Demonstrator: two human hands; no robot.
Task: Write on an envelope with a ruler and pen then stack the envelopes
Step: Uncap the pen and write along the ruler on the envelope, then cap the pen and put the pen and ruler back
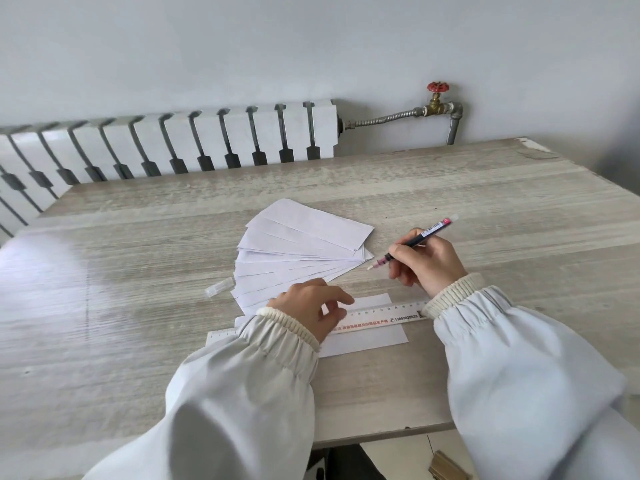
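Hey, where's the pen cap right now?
In the head view, the clear pen cap lies on the table left of the fanned envelopes, beyond the left hand, touched by neither hand.

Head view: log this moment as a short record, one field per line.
left hand: pressing on the ruler
right hand: holding the pen, tip raised off the paper
ruler: lying across the single envelope nearest the person
envelope pile: fanned out behind the hands
pen cap: loose on the table, left of the pile
writing: none visible on the single envelope
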